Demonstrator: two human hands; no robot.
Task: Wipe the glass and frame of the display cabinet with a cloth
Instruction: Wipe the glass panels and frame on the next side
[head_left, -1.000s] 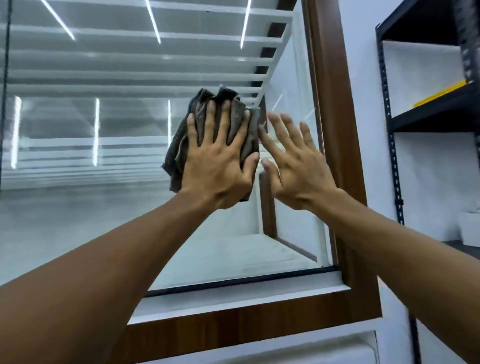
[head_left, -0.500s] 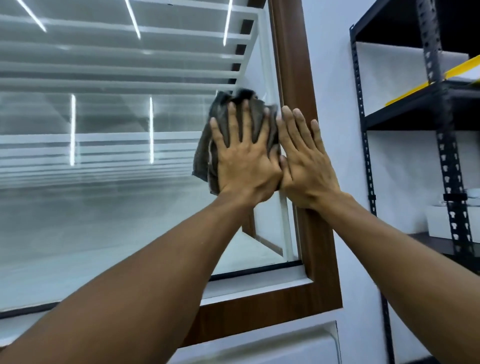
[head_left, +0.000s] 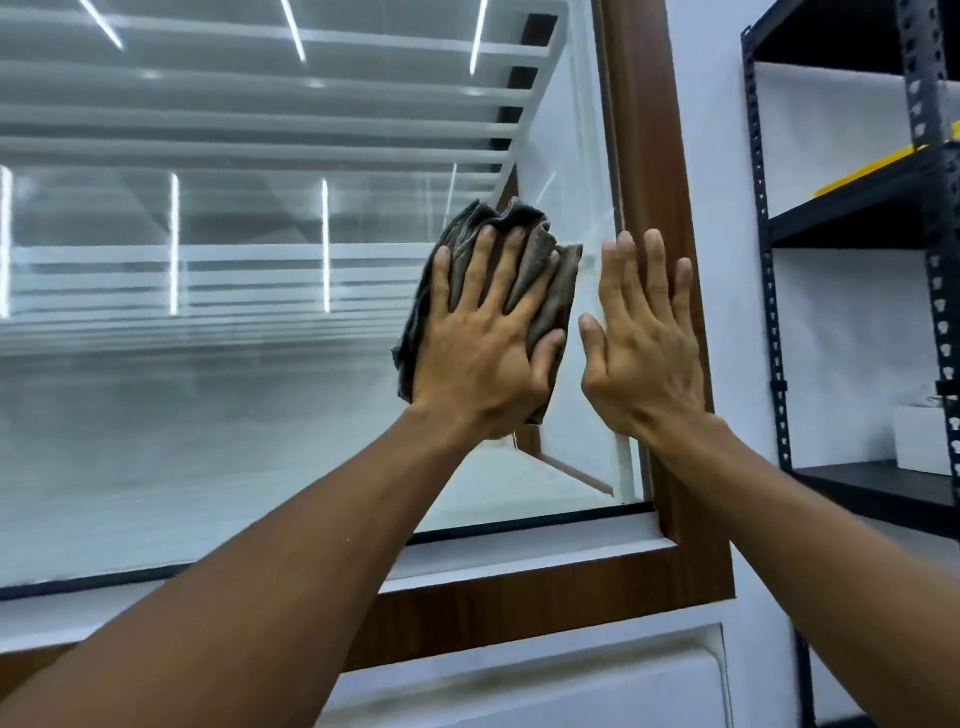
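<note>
One crumpled cloth (head_left: 541, 244), long axis upright, pressed on glass (head_left: 208, 364) under the spread left hand (head_left: 483, 358); right hand (head_left: 644, 358) flat, pointing up, on frame (head_left: 655, 156).

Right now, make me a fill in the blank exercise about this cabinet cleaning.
The left hand presses a grey ____ against the glass.
The right hand rests partly on the brown wooden ____.
Black metal shelving stands at the picture's ____ edge.
Missing words: cloth; frame; right.
</note>
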